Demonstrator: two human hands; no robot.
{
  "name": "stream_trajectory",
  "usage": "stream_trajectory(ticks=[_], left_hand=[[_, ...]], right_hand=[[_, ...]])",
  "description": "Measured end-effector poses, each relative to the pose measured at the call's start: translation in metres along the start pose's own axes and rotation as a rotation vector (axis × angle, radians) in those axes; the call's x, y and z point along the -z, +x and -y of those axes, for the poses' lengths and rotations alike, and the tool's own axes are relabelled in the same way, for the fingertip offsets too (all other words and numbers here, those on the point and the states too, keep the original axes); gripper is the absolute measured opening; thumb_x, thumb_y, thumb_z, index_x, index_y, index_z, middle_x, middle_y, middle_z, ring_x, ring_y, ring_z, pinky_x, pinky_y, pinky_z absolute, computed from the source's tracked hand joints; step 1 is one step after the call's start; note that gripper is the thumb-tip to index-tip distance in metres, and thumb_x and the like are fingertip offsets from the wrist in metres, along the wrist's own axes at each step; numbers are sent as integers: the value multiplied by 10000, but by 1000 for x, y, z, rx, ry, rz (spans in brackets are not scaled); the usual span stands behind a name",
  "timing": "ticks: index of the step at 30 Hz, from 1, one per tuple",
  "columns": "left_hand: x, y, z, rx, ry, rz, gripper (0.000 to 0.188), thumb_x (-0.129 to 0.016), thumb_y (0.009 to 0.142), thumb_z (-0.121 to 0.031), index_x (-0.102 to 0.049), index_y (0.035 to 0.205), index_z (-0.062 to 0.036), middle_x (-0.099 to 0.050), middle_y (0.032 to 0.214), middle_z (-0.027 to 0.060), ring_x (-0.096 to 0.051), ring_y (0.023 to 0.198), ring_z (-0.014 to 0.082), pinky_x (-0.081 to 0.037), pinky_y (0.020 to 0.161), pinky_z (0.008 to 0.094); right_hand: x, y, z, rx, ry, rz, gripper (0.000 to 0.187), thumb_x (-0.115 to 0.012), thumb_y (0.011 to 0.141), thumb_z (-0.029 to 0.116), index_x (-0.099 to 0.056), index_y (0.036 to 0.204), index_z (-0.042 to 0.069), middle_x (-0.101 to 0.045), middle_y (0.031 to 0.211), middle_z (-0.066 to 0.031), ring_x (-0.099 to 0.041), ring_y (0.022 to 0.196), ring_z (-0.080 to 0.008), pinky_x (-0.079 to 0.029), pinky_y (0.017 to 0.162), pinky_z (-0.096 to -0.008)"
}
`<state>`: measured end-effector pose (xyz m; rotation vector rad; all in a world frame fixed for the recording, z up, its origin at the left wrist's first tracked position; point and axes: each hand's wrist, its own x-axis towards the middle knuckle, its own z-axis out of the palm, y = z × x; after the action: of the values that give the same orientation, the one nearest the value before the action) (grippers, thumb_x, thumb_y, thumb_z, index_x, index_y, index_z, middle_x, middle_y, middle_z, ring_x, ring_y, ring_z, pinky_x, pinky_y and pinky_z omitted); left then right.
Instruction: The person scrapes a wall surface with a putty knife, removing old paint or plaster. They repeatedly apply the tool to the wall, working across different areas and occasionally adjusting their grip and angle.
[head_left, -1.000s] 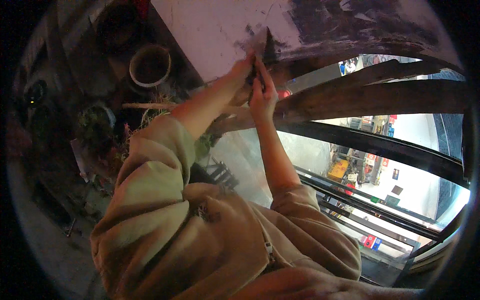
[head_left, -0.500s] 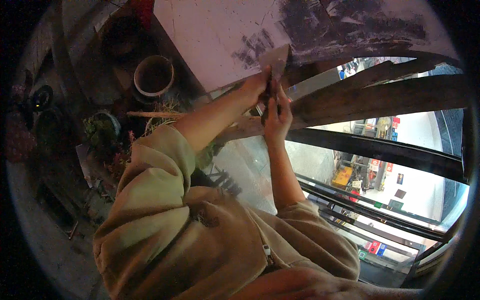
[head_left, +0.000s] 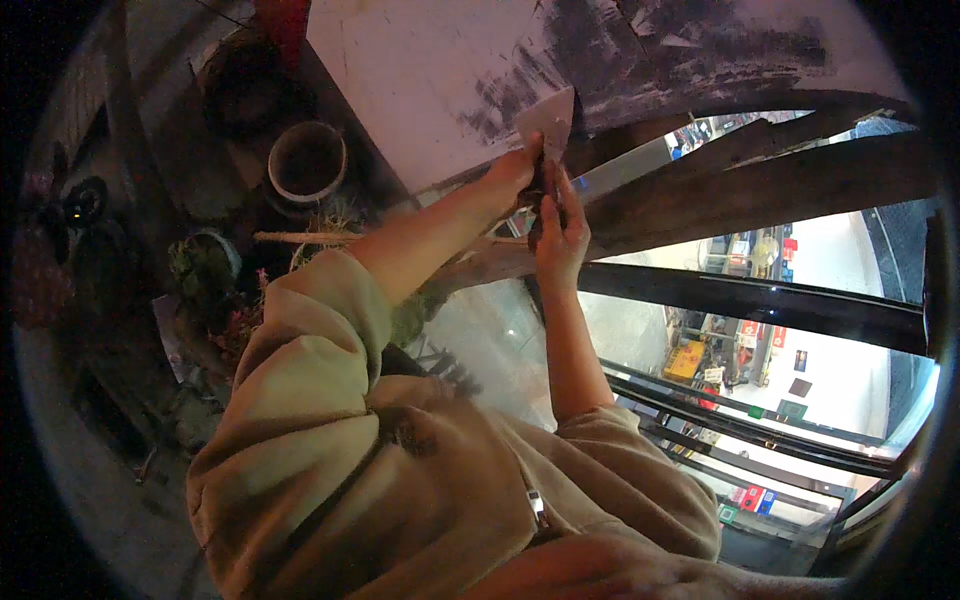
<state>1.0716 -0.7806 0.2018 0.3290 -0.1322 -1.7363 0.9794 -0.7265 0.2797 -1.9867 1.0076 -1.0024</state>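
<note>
A putty knife (head_left: 548, 115) with a wide, pale blade and dark handle lies against the edge of a whitish panel (head_left: 400, 90). My left hand (head_left: 514, 172) is closed around its handle, the thumb reaching up onto the blade. Just below, my right hand (head_left: 562, 236) is also closed on the handle, with its fingers pointing up toward the blade. Dark, streaky patches (head_left: 640, 60) cover the panel's far right, and a smaller patch reaches left of the blade. The palms hide most of the handle.
Wooden beams (head_left: 760, 195) and a dark metal rail (head_left: 740, 300) run to the right, above a brightly lit space far below. Left of the panel stand a round pot (head_left: 308, 162) and potted plants (head_left: 203, 262). A thin wooden stick (head_left: 300, 238) lies by my left forearm.
The blade has shifted slightly left and catches more light. The dark patch beside it looks larger. Both hands keep their grip.
</note>
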Motion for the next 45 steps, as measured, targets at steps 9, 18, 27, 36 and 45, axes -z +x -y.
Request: stream_trajectory(ticks=[9, 18, 27, 36, 45], left_hand=[[1, 0, -66, -38, 263, -318, 557, -355, 963, -567, -622, 896, -83, -617, 828, 60, -527, 706, 183, -454, 664, 352], [-19, -9, -15, -54, 172, -89, 536, -338, 975, -543, -586, 865, -82, -562, 703, 53, -530, 645, 204, -466, 617, 388], [3, -14, 13, 5, 786, -395, 611, -279, 971, -578, -630, 846, -94, -614, 859, 31, -537, 738, 142, -456, 664, 318], [28, -9, 25, 40, 450, -244, 525, -385, 953, -571, -601, 1028, -98, -605, 867, 27, -538, 739, 150, -459, 690, 316], [24, -15, 3, 120, 243, -138, 524, -400, 954, -551, -580, 1076, -74, -628, 942, 67, -580, 798, 170, -490, 670, 331]], right_hand=[[-33, 48, -14, 5, -117, 32, 387, -493, 894, -18, -540, 1277, 8, -591, 1251, -146, -557, 1153, -237, -399, 1004, -329], [2, 0, -17, -4, 44, -33, 386, -474, 928, 20, -502, 1313, -2, -549, 1304, -120, -509, 1193, -200, -369, 1008, -298], [2, -35, -18, -117, -14, -103, 376, -495, 905, 25, -527, 1277, -24, -566, 1285, -140, -526, 1195, -229, -377, 1023, -335], [-7, -37, -21, -148, 163, -123, 400, -478, 905, 2, -509, 1303, -20, -555, 1290, -134, -502, 1208, -221, -352, 1037, -322], [-19, -34, -26, -173, 221, -128, 423, -478, 908, -16, -475, 1330, -30, -535, 1317, -126, -478, 1236, -199, -328, 1053, -302]])
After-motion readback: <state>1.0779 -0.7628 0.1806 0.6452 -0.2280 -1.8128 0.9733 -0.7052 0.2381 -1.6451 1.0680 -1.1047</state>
